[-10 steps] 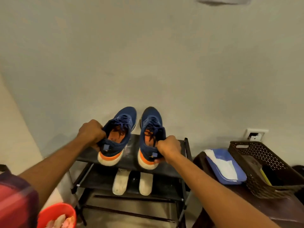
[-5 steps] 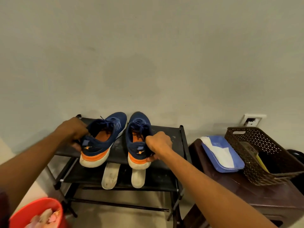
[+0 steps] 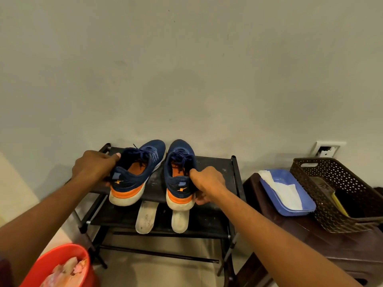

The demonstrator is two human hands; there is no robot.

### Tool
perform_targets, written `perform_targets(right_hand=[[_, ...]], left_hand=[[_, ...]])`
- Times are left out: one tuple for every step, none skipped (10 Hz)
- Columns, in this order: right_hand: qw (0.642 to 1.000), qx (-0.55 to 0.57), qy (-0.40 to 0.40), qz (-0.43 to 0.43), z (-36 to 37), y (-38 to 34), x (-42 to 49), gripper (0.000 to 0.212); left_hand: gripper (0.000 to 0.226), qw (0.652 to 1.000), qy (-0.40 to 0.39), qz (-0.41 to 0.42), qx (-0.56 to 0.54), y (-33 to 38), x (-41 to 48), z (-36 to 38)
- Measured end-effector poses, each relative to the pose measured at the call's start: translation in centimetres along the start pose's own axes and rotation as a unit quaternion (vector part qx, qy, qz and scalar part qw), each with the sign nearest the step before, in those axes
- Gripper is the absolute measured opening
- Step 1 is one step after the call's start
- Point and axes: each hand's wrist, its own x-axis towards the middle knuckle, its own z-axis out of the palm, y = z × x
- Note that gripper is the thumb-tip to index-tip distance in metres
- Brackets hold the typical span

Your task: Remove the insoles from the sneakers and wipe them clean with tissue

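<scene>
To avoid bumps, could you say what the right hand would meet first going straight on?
The right hand grips the right sneaker; pushing on, it would probably meet the left sneaker next, depth unclear.

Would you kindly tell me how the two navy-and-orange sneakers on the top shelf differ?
The left navy-and-orange sneaker sits angled, toe aimed toward its partner; the right navy-and-orange sneaker points straight at the wall. The left hand grips the left sneaker's outer side; the right hand pinches the right sneaker's collar. Both rest on the black rack's top shelf, heels toward the camera, orange interiors showing.
</scene>
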Motion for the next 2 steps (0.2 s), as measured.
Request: perform_targets(right_hand=[[0.999, -0.024, 0.02, -0.031, -1.7, 0.1, -0.9, 0.038], [0.992, -0.03, 0.072, -0.097, -4.5, -0.7, -2.4, 0.035]], left_hand=[[0.023, 0.998, 0.051, 0.044, -0.012, 0.4, -0.9, -1.4], [0.015, 0.992, 0.063, 0.084, -0.071, 2.2, -2.3, -3.4]])
